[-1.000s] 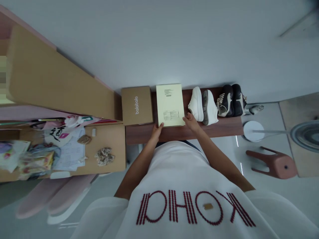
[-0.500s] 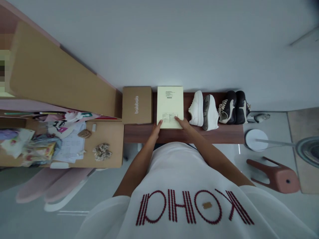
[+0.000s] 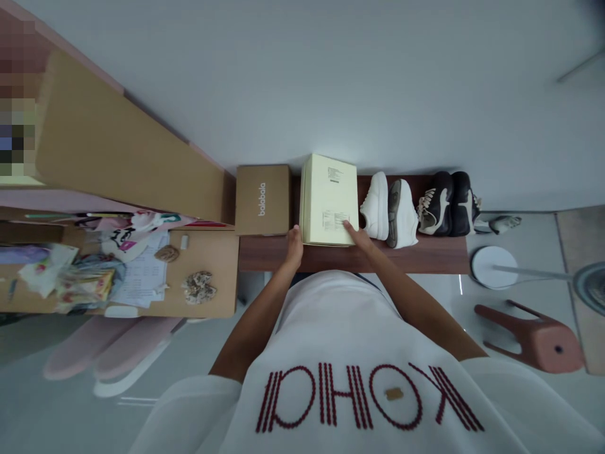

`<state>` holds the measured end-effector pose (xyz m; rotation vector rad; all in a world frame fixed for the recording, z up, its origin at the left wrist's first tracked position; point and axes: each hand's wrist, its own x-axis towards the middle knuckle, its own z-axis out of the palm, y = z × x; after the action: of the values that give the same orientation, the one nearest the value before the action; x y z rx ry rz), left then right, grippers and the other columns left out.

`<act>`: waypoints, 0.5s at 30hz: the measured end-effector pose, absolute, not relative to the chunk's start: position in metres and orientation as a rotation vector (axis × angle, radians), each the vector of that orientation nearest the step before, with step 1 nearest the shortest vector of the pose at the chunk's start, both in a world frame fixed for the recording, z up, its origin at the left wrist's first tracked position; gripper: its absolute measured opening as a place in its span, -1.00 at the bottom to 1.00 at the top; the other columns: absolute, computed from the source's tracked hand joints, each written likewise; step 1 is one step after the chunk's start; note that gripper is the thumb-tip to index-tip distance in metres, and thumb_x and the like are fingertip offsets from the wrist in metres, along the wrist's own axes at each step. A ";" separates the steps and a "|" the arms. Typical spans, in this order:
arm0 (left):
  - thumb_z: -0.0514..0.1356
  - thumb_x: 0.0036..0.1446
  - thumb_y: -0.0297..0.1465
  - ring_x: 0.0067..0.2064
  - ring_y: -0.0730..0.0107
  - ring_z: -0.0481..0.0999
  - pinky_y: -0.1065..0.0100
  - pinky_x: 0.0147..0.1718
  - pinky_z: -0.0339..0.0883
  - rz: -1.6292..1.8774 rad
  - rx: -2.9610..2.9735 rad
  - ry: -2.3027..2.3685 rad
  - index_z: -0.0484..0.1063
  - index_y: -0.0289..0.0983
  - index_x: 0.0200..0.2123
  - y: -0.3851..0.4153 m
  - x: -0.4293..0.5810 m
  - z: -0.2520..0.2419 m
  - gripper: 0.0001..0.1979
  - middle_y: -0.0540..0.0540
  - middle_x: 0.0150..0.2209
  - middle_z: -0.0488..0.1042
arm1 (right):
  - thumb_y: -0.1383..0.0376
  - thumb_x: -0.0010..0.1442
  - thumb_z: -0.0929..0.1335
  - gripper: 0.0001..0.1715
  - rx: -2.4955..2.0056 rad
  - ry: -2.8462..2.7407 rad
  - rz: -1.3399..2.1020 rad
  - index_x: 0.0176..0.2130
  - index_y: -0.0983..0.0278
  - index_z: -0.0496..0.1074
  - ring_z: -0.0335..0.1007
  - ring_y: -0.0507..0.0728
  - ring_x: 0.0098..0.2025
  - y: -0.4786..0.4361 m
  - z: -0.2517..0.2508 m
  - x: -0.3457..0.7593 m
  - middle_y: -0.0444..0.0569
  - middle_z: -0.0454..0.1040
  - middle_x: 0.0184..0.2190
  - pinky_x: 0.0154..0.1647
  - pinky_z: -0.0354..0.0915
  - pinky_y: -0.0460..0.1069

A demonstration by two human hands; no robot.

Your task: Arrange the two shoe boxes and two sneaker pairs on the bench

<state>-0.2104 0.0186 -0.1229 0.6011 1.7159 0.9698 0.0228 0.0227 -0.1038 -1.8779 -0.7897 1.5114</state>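
at the far left, a pale wooden worktop [image 3: 203, 265] is spread with papers [image 3: 139, 271] and packets, and a tall cardboard panel [image 3: 127, 151] is propped above it. along the dark wooden worktop [image 3: 420, 260], a kraft box [image 3: 262, 200] printed "balabala" is laid flat. just beside it, a pale yellow box [image 3: 328, 198] is kept tipped at the middle, one long side showing, not yet laid flat. its lower left corner is met by the left hand [image 3: 293, 247], whose fingers [image 3: 295, 232] are held together; its label face is touched by the fingertips [image 3: 347, 225] of the right hand [image 3: 358, 236]. whether the box is clamped between them cannot be told. further right, white sneakers [image 3: 388, 211] and black sneakers [image 3: 449, 205] are already lined up, and a pink stool [image 3: 529, 340] is seen on the floor at lower right.
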 end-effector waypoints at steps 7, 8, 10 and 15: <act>0.43 0.12 0.05 0.23 0.01 0.53 0.11 0.09 0.49 0.929 0.350 1.269 0.52 -0.14 0.07 0.012 -0.210 -0.091 -0.43 -0.21 0.22 0.56 | -0.36 0.24 0.35 0.18 -1.692 -0.957 1.425 0.51 0.27 0.13 0.12 0.28 0.53 0.014 -0.095 0.022 0.11 0.26 0.48 0.58 0.02 0.21; 0.44 0.11 0.05 0.24 -0.01 0.53 0.10 0.07 0.51 0.916 0.325 1.234 0.52 -0.13 0.08 0.012 -0.209 -0.087 -0.42 -0.21 0.25 0.54 | -0.38 0.22 0.35 0.26 -1.712 -0.997 1.395 0.55 0.25 0.02 -0.02 0.27 0.58 0.014 -0.095 0.019 0.08 0.13 0.54 0.60 -0.09 0.22; 0.46 0.08 0.05 0.25 -0.06 0.53 0.06 0.06 0.52 0.903 0.304 1.183 0.51 -0.10 0.15 0.011 -0.205 -0.079 -0.36 -0.22 0.30 0.50 | -0.42 0.22 0.31 0.33 -1.785 -1.058 1.380 0.59 0.23 -0.12 -0.33 0.26 0.64 0.013 -0.093 0.014 0.05 -0.12 0.61 0.62 -0.31 0.25; 0.53 0.01 -0.02 0.29 -0.11 0.50 0.04 0.10 0.50 0.906 0.422 1.209 0.46 -0.02 0.29 0.008 -0.192 -0.061 -0.21 -0.18 0.31 0.50 | -0.47 0.29 0.13 0.21 -1.748 -1.077 1.524 0.60 0.08 -0.15 -0.60 0.22 0.65 0.012 -0.076 0.004 -0.15 -0.29 0.63 0.62 -0.50 0.26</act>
<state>-0.1917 0.0080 -0.0613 0.4216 1.2086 0.9062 0.0045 0.0116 -0.0761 -1.7483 -1.0770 1.5236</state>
